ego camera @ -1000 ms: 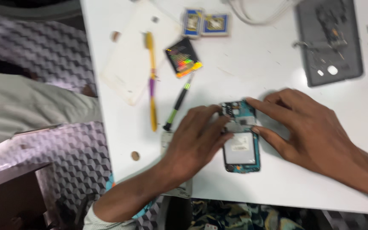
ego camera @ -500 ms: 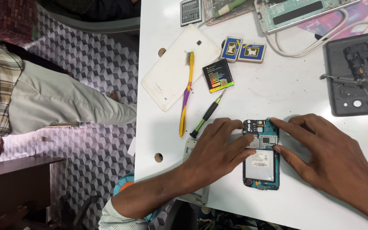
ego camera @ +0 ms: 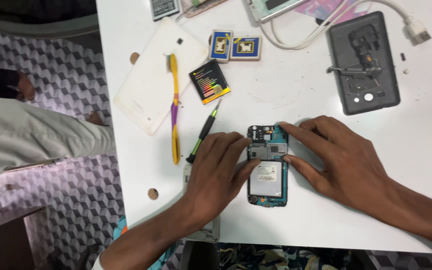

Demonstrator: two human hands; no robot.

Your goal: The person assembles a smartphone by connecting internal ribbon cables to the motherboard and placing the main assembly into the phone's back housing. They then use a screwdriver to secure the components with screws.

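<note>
Two bare hands bracket an opened smartphone (ego camera: 268,167) lying back-up on the white table (ego camera: 296,100), its circuit board and battery exposed, just right of a green-handled screwdriver (ego camera: 204,131). Judging by this, the work is at the stage of handling the bared internals, and the next move seems to call for fine fingertip pressure along the board's edges rather than force. The left hand (ego camera: 216,175) lies flat, fingers spread and loosely extended, tips touching the phone's left edge; it grips nothing. The right hand (ego camera: 343,160) is likewise open, forefinger at the top corner and thumb pressing the right edge, pinning rather than clasping. Farther off lie a white tablet back cover (ego camera: 158,75), a grey phone rear shell (ego camera: 363,62), a yellow toothbrush (ego camera: 174,107) and a loose black battery (ego camera: 209,81).
</note>
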